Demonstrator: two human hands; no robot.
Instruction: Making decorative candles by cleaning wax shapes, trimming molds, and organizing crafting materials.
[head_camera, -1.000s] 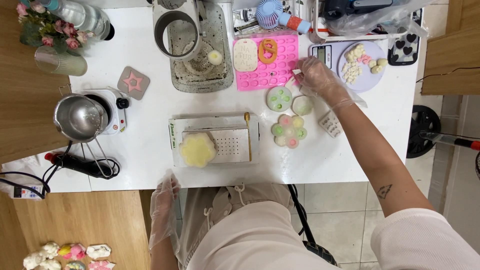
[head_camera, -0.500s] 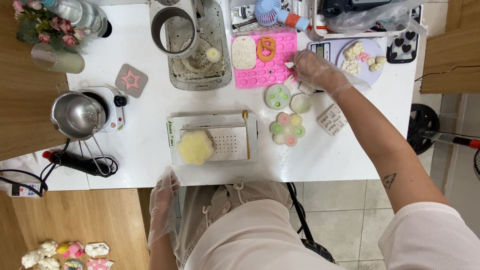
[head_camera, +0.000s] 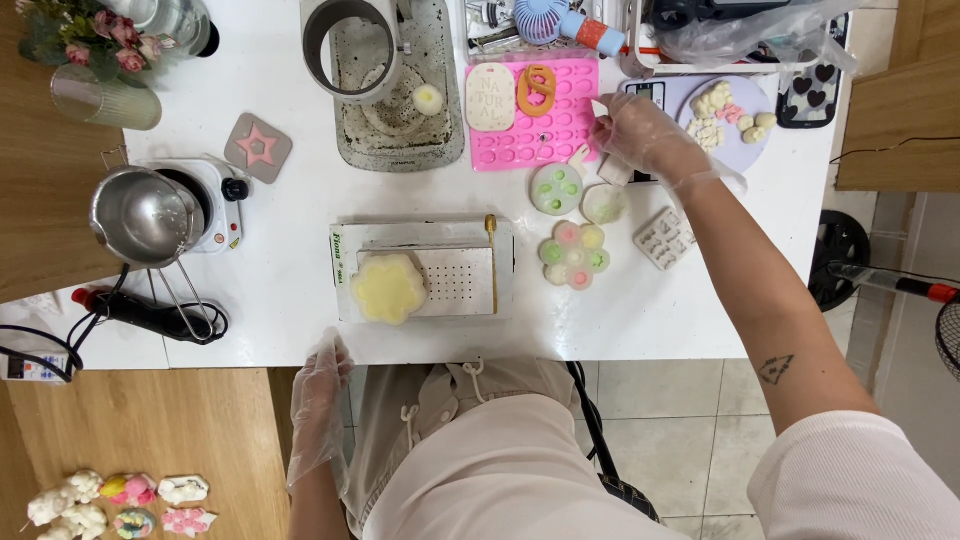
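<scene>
Clear plastic gloves cover both hands. Nearest, the left hand (head_camera: 318, 400) hangs loosely open, fingers relaxed, below the edge of the white tabletop (head_camera: 290, 290), holding nothing. Just beyond that edge sits a white box (head_camera: 420, 268) with a pale yellow flower-shaped cast (head_camera: 388, 288) on top. Right of the box lies a flower-shaped mould (head_camera: 575, 254) with coloured cavities; beyond it, a round mould (head_camera: 556, 189). Farther still, the right hand (head_camera: 640, 135) rests curled beside the pink silicone mould (head_camera: 535, 120), fingers pinching a small white piece (head_camera: 600, 108) at the pink mould's right edge.
</scene>
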